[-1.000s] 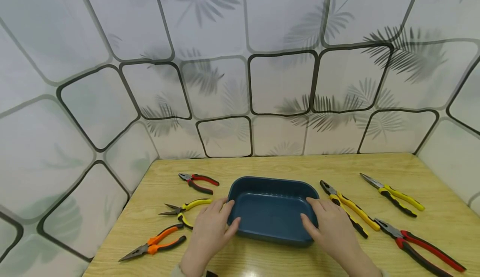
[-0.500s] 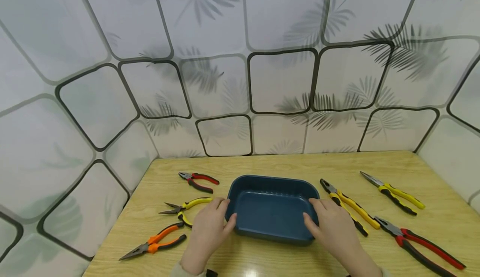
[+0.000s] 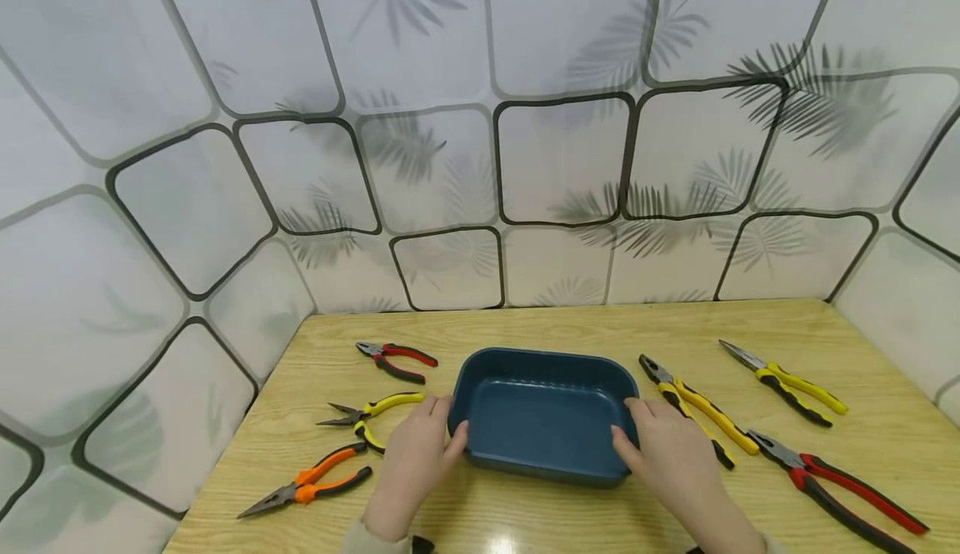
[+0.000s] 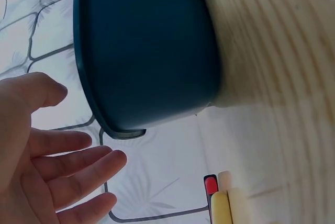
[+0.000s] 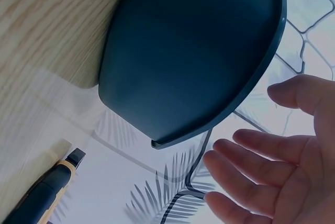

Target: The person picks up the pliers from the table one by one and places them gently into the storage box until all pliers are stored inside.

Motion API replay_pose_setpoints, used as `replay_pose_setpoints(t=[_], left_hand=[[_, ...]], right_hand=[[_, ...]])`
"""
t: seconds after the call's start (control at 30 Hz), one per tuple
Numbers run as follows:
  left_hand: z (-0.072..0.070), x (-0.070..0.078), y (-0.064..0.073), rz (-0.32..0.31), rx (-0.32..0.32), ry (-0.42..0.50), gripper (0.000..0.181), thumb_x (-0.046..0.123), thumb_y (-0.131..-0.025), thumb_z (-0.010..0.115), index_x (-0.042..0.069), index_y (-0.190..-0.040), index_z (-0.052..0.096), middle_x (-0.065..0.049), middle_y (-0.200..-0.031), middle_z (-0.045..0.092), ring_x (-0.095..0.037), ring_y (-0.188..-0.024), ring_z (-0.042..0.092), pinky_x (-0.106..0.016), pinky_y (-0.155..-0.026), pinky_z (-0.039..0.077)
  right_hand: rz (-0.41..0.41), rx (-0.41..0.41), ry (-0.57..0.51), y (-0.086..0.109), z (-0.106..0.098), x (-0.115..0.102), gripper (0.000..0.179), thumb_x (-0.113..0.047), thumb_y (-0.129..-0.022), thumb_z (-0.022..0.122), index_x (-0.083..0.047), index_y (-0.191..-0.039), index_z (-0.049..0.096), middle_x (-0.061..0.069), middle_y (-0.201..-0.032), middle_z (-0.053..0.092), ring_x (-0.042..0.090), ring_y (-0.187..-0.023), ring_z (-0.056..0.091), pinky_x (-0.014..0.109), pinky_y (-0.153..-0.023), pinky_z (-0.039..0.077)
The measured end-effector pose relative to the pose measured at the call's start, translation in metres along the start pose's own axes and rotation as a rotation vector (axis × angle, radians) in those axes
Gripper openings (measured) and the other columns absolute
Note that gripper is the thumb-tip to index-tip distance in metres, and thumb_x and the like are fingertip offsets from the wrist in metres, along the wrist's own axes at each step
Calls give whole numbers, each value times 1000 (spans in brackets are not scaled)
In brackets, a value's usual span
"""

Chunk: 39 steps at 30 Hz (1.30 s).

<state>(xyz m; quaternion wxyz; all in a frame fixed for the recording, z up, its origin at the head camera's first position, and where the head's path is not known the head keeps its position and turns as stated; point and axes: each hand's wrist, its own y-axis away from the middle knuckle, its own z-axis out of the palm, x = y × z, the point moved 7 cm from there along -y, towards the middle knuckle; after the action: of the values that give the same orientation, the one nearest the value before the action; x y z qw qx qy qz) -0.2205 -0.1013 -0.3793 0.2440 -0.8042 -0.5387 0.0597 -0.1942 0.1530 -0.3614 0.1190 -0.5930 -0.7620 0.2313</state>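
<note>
A dark blue rectangular tray with raised walls sits on the wooden table, nothing inside it. My left hand is at its left end, and my right hand at its right end. In the left wrist view the relaxed fingers stand off from the tray wall, with a gap showing. Likewise, the right wrist view has loosely spread fingers just off the tray's rim. Neither hand holds anything. Behind the left hand, the yellow-handled pliers are partly hidden.
On the left lie red-and-black pliers and orange long-nose pliers. To the right are yellow-and-black pliers close to the right hand, yellow long-nose pliers and large red-and-black pliers. A patterned wall rises behind the table.
Both hands have drawn slightly outward from the tray, left hand to the left and right hand to the right; their thumbs overlap the tray less. The tray and pliers stay put.
</note>
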Motion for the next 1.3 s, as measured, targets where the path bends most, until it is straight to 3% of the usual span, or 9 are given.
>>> replay_pose_setpoints(t=[0.3,0.6,1.0,1.3], left_hand=[[4,-1,1,0,17,-6,32,26,-80,62,-2,-95,64,-12,-84,61,-19,-59,58,-27,-47,46],[7,0,0,6,-13,-6,27,22,-79,64,-3,-90,65,-9,-76,59,-15,-51,53,-25,-42,42],[13,-2,1,-1,-42,-28,27,24,-78,65,-1,-88,65,-9,-76,58,-14,-51,53,-24,-41,41],[13,-2,1,1,-45,-34,27,24,-78,65,-1,-88,65,-8,-75,59,-15,-51,53,-24,-41,41]], right_hand=[[45,-114,41,1,4,1,36,-30,-69,72,-1,-87,65,11,-81,62,19,-59,57,25,-38,39],[75,-236,57,4,11,4,36,-33,-67,73,-2,-84,64,8,-77,61,12,-51,51,21,-36,34],[96,-333,39,5,16,4,34,-30,-67,74,-2,-82,62,6,-73,57,14,-55,52,24,-40,38],[86,-356,19,6,19,4,28,-27,-68,74,-3,-72,61,7,-69,53,16,-54,50,28,-43,41]])
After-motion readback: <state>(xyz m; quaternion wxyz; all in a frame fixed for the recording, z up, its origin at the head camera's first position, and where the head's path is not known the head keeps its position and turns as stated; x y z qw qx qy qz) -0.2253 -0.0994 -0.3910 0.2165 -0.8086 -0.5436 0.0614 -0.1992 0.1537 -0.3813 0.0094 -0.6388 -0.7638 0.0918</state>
